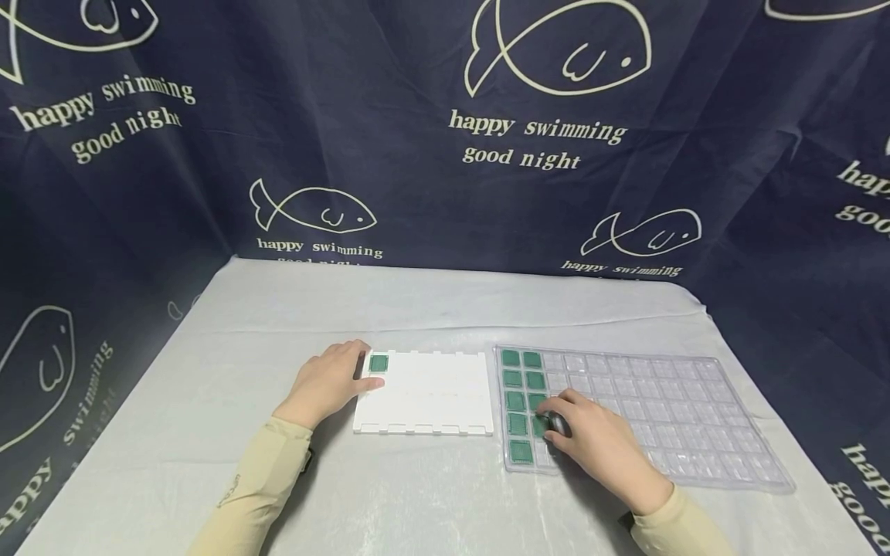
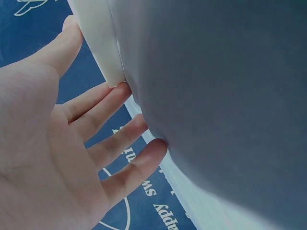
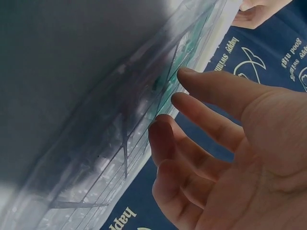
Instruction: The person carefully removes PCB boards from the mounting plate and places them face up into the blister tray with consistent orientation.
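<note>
In the head view a white flat board [image 1: 427, 394] with notched long edges lies on the table, one green square chip [image 1: 378, 363] at its far left corner. My left hand [image 1: 328, 384] rests at the board's left end, thumb over its top and fingers at the far left corner. The left wrist view shows those fingers [image 2: 144, 155] nearly straight. To the right, a clear compartment tray [image 1: 647, 409] has green chips [image 1: 514, 401] in its two left columns. My right hand [image 1: 598, 436] has thumb and index finger at opposite sides of a second-column chip [image 1: 539, 426], pinching it; its other fingers are curled.
Several tray compartments [image 1: 688, 390] right of the chips hold nothing visible. A white cloth covers the table [image 1: 389, 494]. Dark blue curtains [image 1: 417, 93] with fish drawings and lettering hang behind and at both sides. A narrow gap separates board and tray.
</note>
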A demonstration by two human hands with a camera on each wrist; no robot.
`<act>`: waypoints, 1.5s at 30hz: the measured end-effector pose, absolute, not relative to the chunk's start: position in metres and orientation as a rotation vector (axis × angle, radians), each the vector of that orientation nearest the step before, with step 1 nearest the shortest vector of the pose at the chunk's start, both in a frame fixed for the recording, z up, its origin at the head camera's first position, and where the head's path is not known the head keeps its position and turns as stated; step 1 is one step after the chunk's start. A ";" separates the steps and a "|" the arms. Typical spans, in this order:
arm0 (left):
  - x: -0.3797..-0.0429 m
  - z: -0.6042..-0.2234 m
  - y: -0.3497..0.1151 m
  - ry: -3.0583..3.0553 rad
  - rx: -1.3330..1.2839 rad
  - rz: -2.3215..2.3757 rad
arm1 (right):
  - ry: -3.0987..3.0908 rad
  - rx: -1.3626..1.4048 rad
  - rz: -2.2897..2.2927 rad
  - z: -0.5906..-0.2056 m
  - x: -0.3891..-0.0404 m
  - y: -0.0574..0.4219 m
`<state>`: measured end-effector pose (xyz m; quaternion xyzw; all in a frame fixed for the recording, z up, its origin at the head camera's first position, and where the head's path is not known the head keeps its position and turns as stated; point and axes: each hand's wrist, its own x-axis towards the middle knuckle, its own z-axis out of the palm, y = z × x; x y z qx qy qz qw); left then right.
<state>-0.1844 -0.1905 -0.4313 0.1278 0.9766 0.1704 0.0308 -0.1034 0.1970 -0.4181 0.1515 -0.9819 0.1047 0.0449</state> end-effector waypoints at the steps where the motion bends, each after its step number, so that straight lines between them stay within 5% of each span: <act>1: -0.184 -0.431 -0.191 3.011 0.393 0.526 | -3.000 0.461 0.320 -0.418 -0.103 0.197; 45: -0.183 -0.430 -0.190 3.010 0.382 0.518 | -3.029 0.476 0.323 -0.396 -0.120 0.175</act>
